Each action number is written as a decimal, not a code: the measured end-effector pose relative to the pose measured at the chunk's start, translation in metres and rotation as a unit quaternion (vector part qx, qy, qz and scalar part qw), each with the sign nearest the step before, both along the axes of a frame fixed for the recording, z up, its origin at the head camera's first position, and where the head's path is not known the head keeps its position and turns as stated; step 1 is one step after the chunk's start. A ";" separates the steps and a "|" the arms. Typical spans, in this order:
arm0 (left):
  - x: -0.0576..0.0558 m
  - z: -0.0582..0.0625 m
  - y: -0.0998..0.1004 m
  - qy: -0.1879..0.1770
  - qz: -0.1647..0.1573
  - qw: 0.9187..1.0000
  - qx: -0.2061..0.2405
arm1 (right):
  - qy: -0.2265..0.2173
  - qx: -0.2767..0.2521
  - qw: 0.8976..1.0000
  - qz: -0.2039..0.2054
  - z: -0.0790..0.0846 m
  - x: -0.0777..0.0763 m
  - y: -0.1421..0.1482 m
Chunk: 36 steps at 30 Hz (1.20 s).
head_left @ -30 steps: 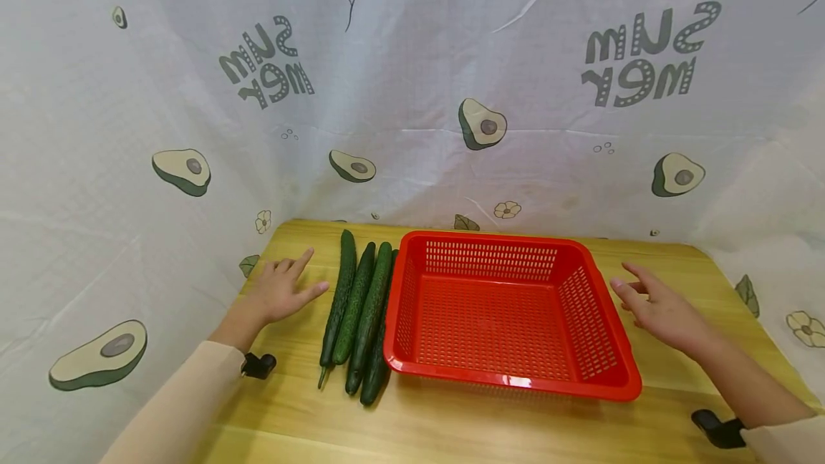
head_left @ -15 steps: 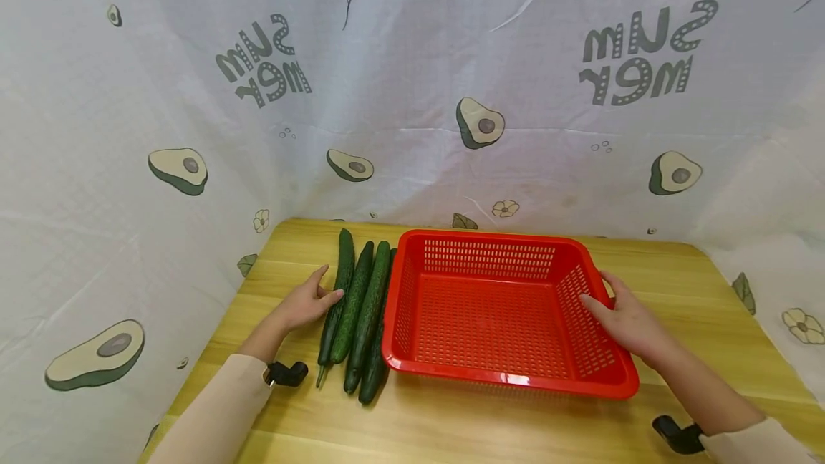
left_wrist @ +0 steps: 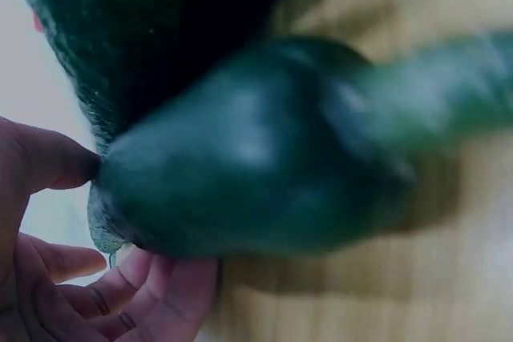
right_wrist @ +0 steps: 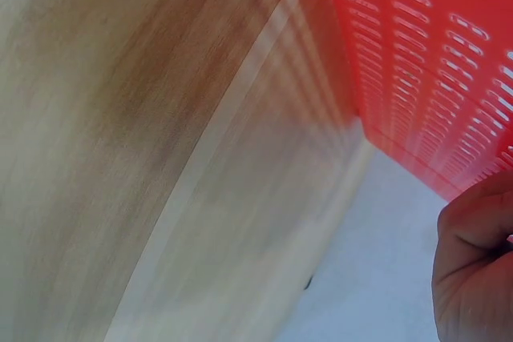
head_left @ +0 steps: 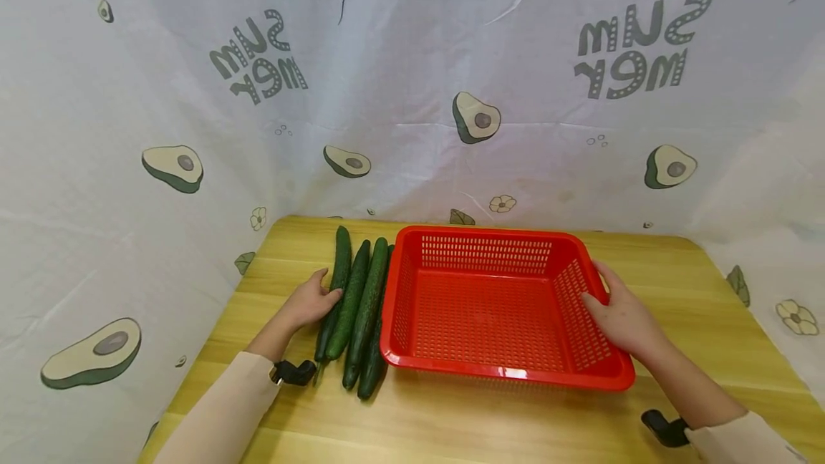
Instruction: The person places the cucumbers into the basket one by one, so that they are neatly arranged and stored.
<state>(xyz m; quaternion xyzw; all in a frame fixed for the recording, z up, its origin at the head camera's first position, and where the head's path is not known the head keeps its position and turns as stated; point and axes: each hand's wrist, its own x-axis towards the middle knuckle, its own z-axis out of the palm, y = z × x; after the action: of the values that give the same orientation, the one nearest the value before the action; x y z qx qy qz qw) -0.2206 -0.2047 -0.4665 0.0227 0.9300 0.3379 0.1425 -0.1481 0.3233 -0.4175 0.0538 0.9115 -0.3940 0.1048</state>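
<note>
Several dark green cucumbers lie side by side on the wooden table (head_left: 464,428), left of a red plastic basket (head_left: 490,369). My left hand (head_left: 311,301) pinches the leftmost cucumber (head_left: 342,253) around its middle. In the left wrist view, the thumb presses one side of that cucumber (left_wrist: 248,150) and the fingers curl against the other; its pale stem end points toward the camera. My right hand (head_left: 624,317) grips the basket's right rim, thumb inside. The right wrist view shows the basket's slotted wall (right_wrist: 433,78) beside that hand (right_wrist: 479,258). Nothing lies in the basket.
A white cloth (head_left: 412,185) printed with avocados and flowers hangs behind and along the sides of the table. The other cucumbers (head_left: 367,303) lie between the held one and the basket, the rightmost close against its wall. Black wrist cameras (head_left: 664,428) sit on both wrists.
My left hand has moved right, from above the table onto the leftmost cucumber. The right hand has come left and taken hold of the basket's rim. The view has tilted slightly.
</note>
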 end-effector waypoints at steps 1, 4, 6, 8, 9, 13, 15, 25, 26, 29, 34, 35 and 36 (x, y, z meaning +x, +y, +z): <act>0.000 0.001 0.000 -0.002 0.001 1.000 0.003 | 0.002 0.001 1.000 0.000 0.000 0.000 0.000; 0.001 0.001 0.000 -0.006 0.003 1.000 0.012 | 0.002 0.006 1.000 -0.004 0.001 0.001 -0.001; 0.002 0.000 -0.001 -0.014 0.006 1.000 0.025 | -0.001 0.008 1.000 -0.007 0.001 0.001 -0.001; 0.004 0.000 -0.002 -0.021 0.012 0.999 0.041 | -0.004 0.007 1.000 -0.009 0.001 0.001 -0.001; 0.004 0.000 -0.002 -0.027 0.018 0.998 0.054 | -0.005 0.006 1.000 -0.009 0.000 0.001 -0.001; 0.006 0.003 -0.004 -0.051 0.049 0.991 0.113 | -0.003 0.006 1.000 -0.010 -0.001 0.002 0.000; 0.007 0.004 -0.006 -0.064 0.068 0.985 0.146 | -0.002 0.005 1.000 -0.010 -0.001 0.002 0.000; 0.009 -0.004 -0.011 -0.057 0.122 0.970 0.203 | -0.006 -0.006 1.000 -0.013 0.000 0.002 -0.002; 0.010 -0.005 -0.012 -0.047 0.125 0.972 0.193 | -0.008 -0.005 1.000 -0.014 0.000 0.002 -0.003; 0.011 -0.008 -0.012 -0.026 0.130 0.973 0.191 | -0.011 -0.002 1.000 -0.014 -0.001 0.002 -0.002; 0.013 -0.011 -0.013 0.012 0.121 0.973 0.195 | -0.009 -0.012 1.000 -0.013 -0.002 0.001 -0.001; 0.013 -0.011 -0.014 0.018 0.117 0.974 0.194 | -0.008 -0.016 1.000 -0.013 -0.002 0.001 -0.001; 0.013 -0.010 -0.014 0.025 0.113 0.974 0.194 | -0.008 -0.019 1.000 -0.013 -0.002 0.001 0.000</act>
<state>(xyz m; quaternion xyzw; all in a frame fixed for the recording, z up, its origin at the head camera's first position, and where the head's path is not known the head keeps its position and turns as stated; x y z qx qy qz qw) -0.2076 -0.2184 -0.4766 -0.0467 0.8463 0.5256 0.0729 -0.1473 0.3229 -0.4194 0.0672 0.9022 -0.4121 0.1080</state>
